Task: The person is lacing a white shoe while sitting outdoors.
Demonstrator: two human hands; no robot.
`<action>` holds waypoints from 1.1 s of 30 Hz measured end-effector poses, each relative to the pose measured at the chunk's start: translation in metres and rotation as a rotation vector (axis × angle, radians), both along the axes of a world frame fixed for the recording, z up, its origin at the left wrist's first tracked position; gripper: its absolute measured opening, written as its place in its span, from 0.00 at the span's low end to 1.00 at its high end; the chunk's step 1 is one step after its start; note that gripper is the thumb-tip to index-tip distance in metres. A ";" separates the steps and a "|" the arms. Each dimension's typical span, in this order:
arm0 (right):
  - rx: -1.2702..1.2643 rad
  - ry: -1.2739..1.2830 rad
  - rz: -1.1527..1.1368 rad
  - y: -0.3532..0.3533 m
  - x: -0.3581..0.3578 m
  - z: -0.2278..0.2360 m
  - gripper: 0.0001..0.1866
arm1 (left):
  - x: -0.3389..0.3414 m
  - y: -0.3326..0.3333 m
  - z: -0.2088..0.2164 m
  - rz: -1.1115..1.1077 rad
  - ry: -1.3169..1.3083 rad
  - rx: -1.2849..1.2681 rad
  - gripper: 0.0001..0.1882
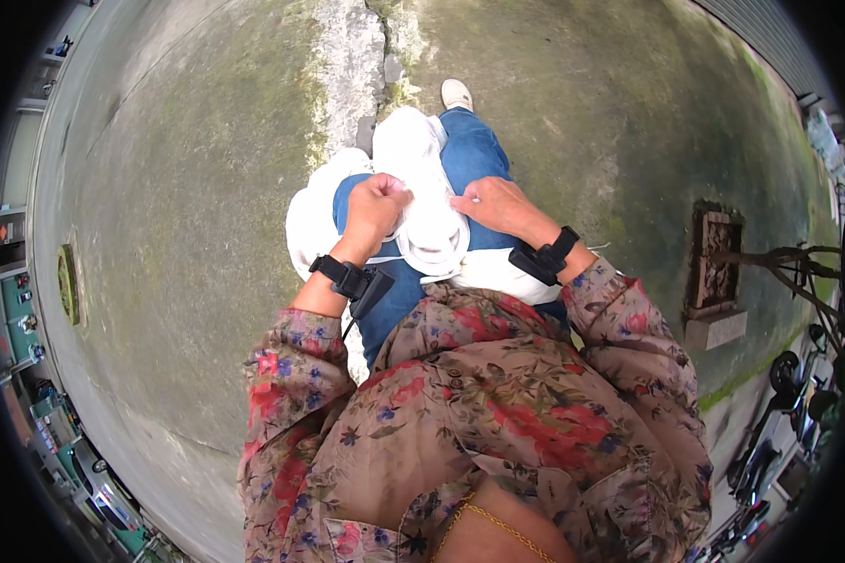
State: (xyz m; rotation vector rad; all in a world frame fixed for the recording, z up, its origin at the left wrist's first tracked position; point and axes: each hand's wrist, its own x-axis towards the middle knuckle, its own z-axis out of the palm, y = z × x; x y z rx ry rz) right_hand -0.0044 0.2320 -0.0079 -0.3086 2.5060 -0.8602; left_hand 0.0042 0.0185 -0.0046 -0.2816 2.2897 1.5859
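A person looks down at their own lap, where a white cloth (422, 202) lies bunched across blue jeans (474, 155). The left hand (376, 208) sits on the left part of the cloth with its fingers curled tight into a fist, and its grip is pressed together on a fold of the white fabric. The right hand (496, 202) rests on the right edge of the same bundle, fingers bent and lying flat against it; whether that grip actually pinches the fabric or only presses on it cannot be told from this view. Between the two hands the cloth rises in a rolled hump, and more of it spills out to the left of the thigh and under the right forearm. Each wrist carries a black strap with a small black device: the left one (352, 280) hangs just beside the jeans, the right one (545, 258) lies over the white fabric. The forearms come out of sleeves of a brown floral shirt (498, 403). A white shoe (456, 94) shows beyond the knee, on a concrete floor (178, 188) stained with green moss and split by a rough pale crack (352, 66). Well apart to the right stands a small carved brown stand (715, 263)
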 end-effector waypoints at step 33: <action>-0.174 0.398 0.149 0.087 0.026 0.004 0.07 | 0.009 0.003 0.010 -0.432 0.653 -0.504 0.06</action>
